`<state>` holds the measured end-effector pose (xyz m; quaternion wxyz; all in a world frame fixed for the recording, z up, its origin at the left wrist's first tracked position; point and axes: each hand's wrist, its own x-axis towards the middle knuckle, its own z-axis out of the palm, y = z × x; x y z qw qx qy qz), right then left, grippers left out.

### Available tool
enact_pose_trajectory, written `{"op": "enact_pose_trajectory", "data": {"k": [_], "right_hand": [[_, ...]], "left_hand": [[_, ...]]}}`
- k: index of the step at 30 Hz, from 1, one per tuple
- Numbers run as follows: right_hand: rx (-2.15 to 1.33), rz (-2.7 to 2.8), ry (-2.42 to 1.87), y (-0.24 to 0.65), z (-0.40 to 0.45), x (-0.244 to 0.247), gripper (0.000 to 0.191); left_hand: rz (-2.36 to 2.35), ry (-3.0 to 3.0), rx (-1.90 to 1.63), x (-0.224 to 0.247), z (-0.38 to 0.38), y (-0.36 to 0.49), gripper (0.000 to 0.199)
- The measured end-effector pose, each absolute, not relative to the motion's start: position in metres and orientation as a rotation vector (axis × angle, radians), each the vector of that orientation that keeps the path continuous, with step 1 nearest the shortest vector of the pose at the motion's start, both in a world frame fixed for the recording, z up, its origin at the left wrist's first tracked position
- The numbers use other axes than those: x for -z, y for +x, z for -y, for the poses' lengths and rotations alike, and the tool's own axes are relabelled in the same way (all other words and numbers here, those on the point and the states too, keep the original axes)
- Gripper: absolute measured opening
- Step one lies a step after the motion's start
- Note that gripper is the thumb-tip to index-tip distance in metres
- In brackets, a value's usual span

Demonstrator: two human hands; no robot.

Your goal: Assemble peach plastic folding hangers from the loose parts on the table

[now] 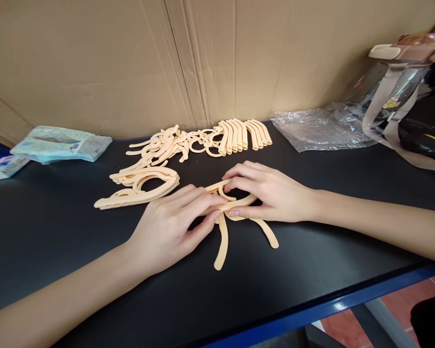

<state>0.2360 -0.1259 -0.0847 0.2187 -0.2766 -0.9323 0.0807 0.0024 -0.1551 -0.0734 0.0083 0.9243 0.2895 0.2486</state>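
Observation:
A cream plastic folding hanger (222,241) lies on the black table in front of me, with two curved strips sticking out toward me and a ring-shaped part in its middle. My left hand (172,227) pinches its left side between thumb and fingers. From the right, my right hand (275,191) grips the ring area, thumb below and fingers above. Both hands cover much of the hanger, so its joints are partly hidden. Just beyond my left hand rests a stack of folded cream hangers (137,197).
Loose cream hanger parts (166,145) are heaped at the back, beside a row of curved arm pieces (235,136). Tissue packs (60,145) lie at the left. Clear plastic bag (319,128) and a strapped bottle (402,82) occupy the right. Cardboard (123,63) stands behind.

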Motion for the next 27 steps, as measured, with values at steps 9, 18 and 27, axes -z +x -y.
{"op": "enact_pose_trajectory", "data": {"k": [9,18,27], "right_hand": [[-0.241,2.587,-0.768,0.2364,0.1262,0.0841,0.042],[-0.235,2.598,-0.765,0.2363,0.1261,0.0840,0.042],[-0.256,2.600,-0.769,0.2366,0.1265,0.0834,0.041]], "left_hand": [[-0.913,2.891,-0.740,0.0740,0.1541,0.0020,0.017],[-0.915,2.911,-0.725,0.0729,0.1547,0.0034,0.017],[-0.941,2.921,-0.715,0.0745,0.1534,0.0027,0.018]]}}
